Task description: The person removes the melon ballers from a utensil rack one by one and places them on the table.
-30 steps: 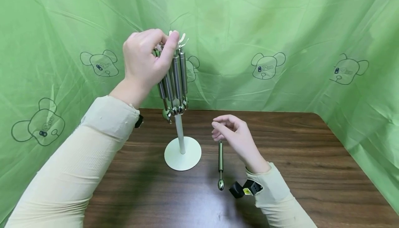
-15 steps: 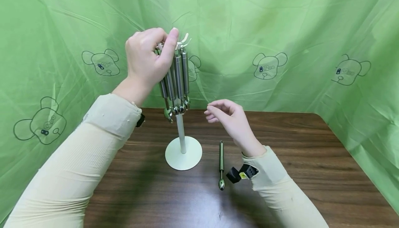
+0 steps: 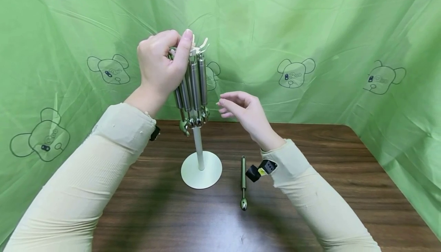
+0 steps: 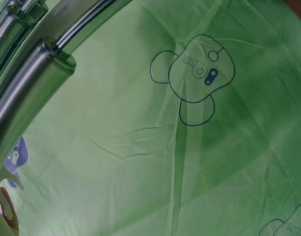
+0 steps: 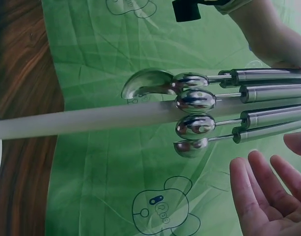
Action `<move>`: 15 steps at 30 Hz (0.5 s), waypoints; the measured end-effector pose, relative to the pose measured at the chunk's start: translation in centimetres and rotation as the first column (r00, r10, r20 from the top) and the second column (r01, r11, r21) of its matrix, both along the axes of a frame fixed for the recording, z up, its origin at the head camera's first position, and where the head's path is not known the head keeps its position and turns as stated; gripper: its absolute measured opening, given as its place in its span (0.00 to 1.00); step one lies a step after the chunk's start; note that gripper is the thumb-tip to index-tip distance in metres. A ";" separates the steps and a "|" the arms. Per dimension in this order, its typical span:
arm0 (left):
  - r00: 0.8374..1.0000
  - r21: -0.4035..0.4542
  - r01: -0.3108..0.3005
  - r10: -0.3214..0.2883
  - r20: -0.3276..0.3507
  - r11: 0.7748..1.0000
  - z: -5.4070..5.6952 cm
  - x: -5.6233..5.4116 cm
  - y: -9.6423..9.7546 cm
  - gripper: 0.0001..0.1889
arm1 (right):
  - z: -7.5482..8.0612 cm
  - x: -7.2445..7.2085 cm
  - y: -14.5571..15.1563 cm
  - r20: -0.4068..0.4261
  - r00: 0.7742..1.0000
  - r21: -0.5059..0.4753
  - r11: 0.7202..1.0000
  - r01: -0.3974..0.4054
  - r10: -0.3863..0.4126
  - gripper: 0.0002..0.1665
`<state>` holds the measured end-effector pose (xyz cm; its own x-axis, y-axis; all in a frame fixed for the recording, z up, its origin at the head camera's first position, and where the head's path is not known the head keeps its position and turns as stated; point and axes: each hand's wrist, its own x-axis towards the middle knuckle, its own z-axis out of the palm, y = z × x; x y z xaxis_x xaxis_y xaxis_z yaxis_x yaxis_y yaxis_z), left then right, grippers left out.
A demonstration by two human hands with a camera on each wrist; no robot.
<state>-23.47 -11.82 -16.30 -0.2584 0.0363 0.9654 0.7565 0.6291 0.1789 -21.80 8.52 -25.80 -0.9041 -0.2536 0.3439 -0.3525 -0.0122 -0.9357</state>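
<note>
My left hand (image 3: 160, 60) grips the top of a white utensil stand (image 3: 201, 179), its fingers curled there and mostly turned from view. Several steel scoops (image 3: 195, 87) with round tube handles and small rounded heads hang from the stand's hooks. In the right wrist view, the heads (image 5: 195, 126) hang beside the white pole (image 5: 91, 121), one larger and curved. My right hand (image 3: 242, 110) hovers right of the hanging scoops, fingers bent loosely and nothing in them. Below it, a similar small scoop (image 3: 243, 173) lies on the table.
A dark wood-grain table (image 3: 310, 175) carries the stand. Green curtain fabric (image 3: 255, 26) with printed bear heads hangs behind and at both sides. A black wrist device (image 3: 267, 166) sits on the right sleeve.
My right hand has risen and moved left, away from the scoop on the table and towards the hanging scoops. My left hand keeps its place at the stand's top.
</note>
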 end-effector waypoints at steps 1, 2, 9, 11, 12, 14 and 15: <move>1.000 0.002 0.000 0.000 0.002 1.000 0.0 0.0 0.0 0.25 | 0.2 -0.2 -0.2 -0.002 1.000 0.004 1.000 -0.004 0.004 0.17; 1.000 0.005 -0.001 0.001 0.003 1.000 0.0 0.0 0.0 0.25 | 0.4 -0.4 -0.3 -0.003 1.000 0.009 1.000 -0.005 0.005 0.17; 1.000 0.031 0.013 -0.013 0.018 0.999 0.0 -0.1 0.0 0.24 | 1.4 -1.9 -1.4 0.001 1.000 0.016 0.999 -0.028 0.028 0.19; 1.000 0.034 0.020 -0.021 0.022 0.999 0.1 -0.1 0.0 0.23 | 1.5 -2.3 -1.7 -0.008 0.999 0.018 0.999 -0.036 0.036 0.20; 0.999 0.038 0.021 -0.022 0.023 0.999 0.1 -0.1 0.0 0.23 | 1.6 -2.5 -1.9 -0.013 0.999 0.019 0.999 -0.039 0.040 0.20; 0.999 0.046 0.031 -0.032 0.028 0.998 0.2 -0.1 0.0 0.22 | 1.8 -2.7 -2.2 -0.019 0.998 0.024 0.998 -0.052 0.053 0.20; 0.999 0.049 0.037 -0.039 0.030 0.998 0.2 -0.1 0.0 0.22 | 1.8 -2.7 -2.3 -0.021 0.998 0.028 0.998 -0.059 0.059 0.20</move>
